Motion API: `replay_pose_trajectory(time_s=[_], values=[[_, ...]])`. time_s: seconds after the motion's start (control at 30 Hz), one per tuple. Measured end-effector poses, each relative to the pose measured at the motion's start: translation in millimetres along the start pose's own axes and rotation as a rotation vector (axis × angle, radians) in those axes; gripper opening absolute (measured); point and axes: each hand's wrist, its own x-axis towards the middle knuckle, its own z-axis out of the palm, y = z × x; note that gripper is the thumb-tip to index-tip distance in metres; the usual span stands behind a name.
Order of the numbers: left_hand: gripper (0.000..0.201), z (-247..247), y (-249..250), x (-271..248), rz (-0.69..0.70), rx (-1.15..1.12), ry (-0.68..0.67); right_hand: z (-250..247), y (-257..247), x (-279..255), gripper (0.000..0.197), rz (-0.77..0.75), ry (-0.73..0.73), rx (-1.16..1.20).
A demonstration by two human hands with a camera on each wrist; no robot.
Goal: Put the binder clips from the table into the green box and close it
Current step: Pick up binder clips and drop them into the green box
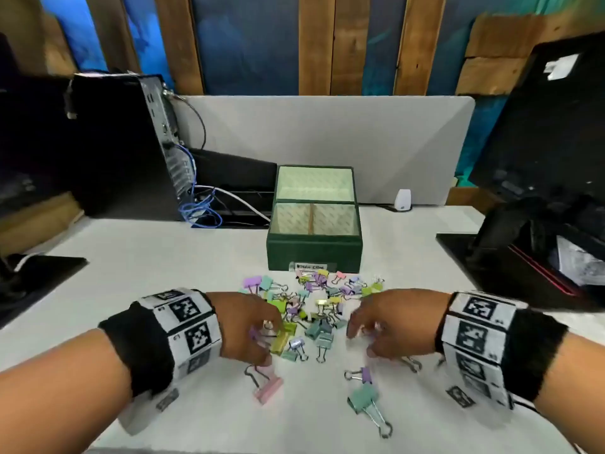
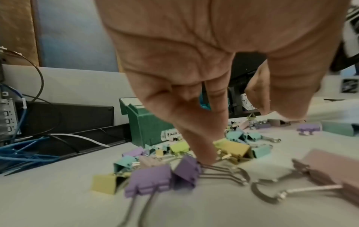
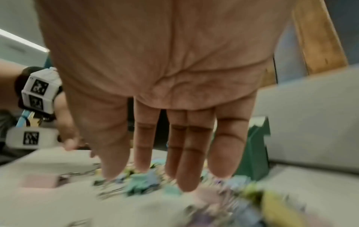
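The green box (image 1: 314,253) stands open mid-table, its lid upright behind it; it also shows as the green box (image 2: 151,127) in the left wrist view. Pastel binder clips (image 1: 314,306) lie scattered in front of it. My left hand (image 1: 265,335) reaches down into the pile's left side. One fingertip (image 2: 204,153) touches the wire handles of a purple clip (image 2: 187,170), the thumb apart and nothing pinched. My right hand (image 1: 363,339) hovers over the pile's right side, its fingers (image 3: 186,169) straight above blurred clips. A pink clip (image 1: 270,389) and a teal clip (image 1: 363,398) lie nearest me.
A black computer tower (image 1: 131,142) with blue cables (image 1: 196,204) stands at the back left. A grey divider panel (image 1: 327,132) runs behind the box, with a small white device (image 1: 403,199) beside it. Black equipment (image 1: 523,257) fills the right side, and a dark slab (image 1: 39,276) sits at the left edge.
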Motion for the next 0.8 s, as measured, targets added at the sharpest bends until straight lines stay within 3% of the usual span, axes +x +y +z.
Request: replay_pose_trajectory(time_s=[0.17,0.33,0.53,0.8], values=[[0.068,4,11,19,-0.050,0.057,0.021,8,-26,15,0.052,-0.016,0.016,-0.097],[0.070,14,12,41,-0.121,0.102,0.020,13,-35,51,0.039,0.045,0.031,-0.161],[0.055,11,9,54,-0.064,0.154,0.020,5,-35,76,0.029,0.020,-0.034,-0.188],[0.043,7,12,48,-0.060,0.150,-0.012,1,-28,68,0.029,0.083,-0.050,-0.096]])
